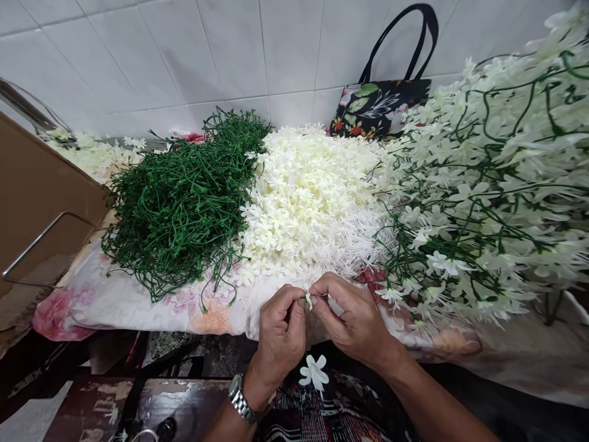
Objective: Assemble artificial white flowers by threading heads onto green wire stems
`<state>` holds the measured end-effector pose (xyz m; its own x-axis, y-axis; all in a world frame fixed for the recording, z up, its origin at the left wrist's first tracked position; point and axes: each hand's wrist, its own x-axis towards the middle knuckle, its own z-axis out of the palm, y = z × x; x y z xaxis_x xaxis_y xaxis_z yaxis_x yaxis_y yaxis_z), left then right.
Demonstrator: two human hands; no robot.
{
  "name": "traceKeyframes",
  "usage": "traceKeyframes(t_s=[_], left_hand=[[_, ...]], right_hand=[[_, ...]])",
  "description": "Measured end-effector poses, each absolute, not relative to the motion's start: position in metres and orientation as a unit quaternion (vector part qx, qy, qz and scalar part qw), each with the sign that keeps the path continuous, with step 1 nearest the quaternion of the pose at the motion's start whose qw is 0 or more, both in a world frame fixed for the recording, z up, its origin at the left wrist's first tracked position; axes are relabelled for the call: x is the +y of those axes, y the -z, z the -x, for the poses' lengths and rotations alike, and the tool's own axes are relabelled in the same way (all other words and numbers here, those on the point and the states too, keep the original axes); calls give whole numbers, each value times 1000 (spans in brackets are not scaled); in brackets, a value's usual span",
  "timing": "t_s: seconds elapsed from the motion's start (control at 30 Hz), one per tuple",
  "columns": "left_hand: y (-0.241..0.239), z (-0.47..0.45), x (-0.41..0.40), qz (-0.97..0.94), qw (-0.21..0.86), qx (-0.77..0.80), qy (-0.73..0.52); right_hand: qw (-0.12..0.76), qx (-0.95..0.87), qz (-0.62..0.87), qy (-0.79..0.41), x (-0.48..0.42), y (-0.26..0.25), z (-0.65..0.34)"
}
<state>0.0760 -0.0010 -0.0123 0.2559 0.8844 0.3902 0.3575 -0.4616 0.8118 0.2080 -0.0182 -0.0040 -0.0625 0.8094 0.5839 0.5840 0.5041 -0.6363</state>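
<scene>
Both of my hands meet at the cloth's front edge, their fingertips nearly touching. My left hand (283, 325) is closed in a pinch on what looks like the tip of a thin green flower stem, mostly hidden by the fingers. My right hand (347, 310) pinches a small white flower piece (309, 301) against that tip. Below them a single white artificial flower (314, 372) shows over my lap; whether it hangs from a stem I cannot tell. Beyond my hands lie a heap of white blossoms (304, 190) and a bunch of thin white stamens (354, 242).
Green plastic stems (179, 209) are piled at the left. A large mass of white flowers on stems (483, 202) rises at the right. A floral cloth (138, 313) covers the table. A cardboard box (41, 202) stands far left, a black floral bag (380, 107) against the tiled wall.
</scene>
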Motion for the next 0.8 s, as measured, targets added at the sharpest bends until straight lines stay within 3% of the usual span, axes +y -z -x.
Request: traceKeyframes(t_s=[0.67, 0.8], left_hand=[[6, -80, 1, -684, 337, 465, -451], [5, -75, 0, -663, 395, 463, -436]], right_hand=[[504, -705, 478, -141, -14, 16, -203], [504, -710, 476, -127, -16, 13, -203]])
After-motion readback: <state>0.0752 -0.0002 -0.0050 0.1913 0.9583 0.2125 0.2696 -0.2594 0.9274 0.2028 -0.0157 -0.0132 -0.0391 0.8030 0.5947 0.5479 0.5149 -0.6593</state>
